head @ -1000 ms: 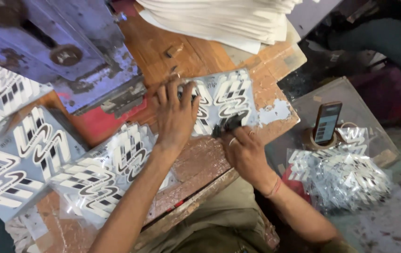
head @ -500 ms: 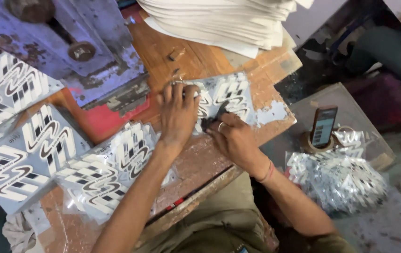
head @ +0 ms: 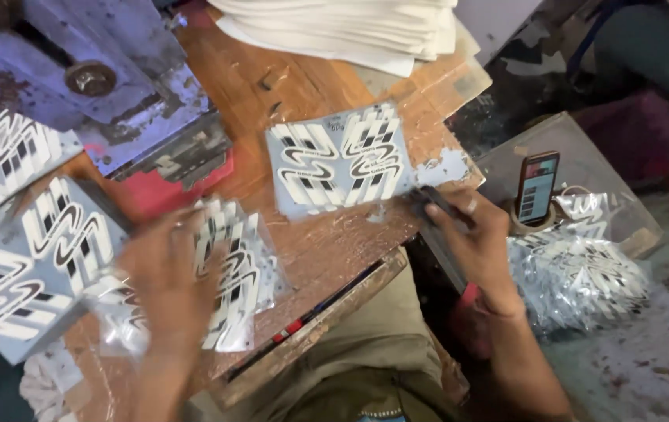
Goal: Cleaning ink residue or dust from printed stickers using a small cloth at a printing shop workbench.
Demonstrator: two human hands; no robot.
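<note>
The person sits at a worn wooden bench [head: 272,86], and the work looks to be at the point of taking up the next printed sheet. The left hand [head: 166,285], blurred, lies flat with fingers spread over a clear-wrapped sheet of wavy black-and-white stickers [head: 236,273] near the bench's front edge. The right hand [head: 471,234] is at the bench's right edge, fingers curled tight around a dark, slim tool [head: 428,202] — I cannot tell what kind. Between the hands one grey sticker sheet [head: 338,160] lies flat and free, touched by neither.

My guess is that the next move calls for pulling the wrapped sheet clear with the left hand while the tool stays ready.

Counting: one sheet in the middle, one under the left hand, at least three more fanned at the left [head: 33,258] — overlapping, so the count is loose. One stack of white sheets [head: 350,31] at the far edge, one blue-grey metal press [head: 107,86], one phone [head: 538,187] propped upright, one heap of bagged stickers [head: 577,281] beside it.
</note>
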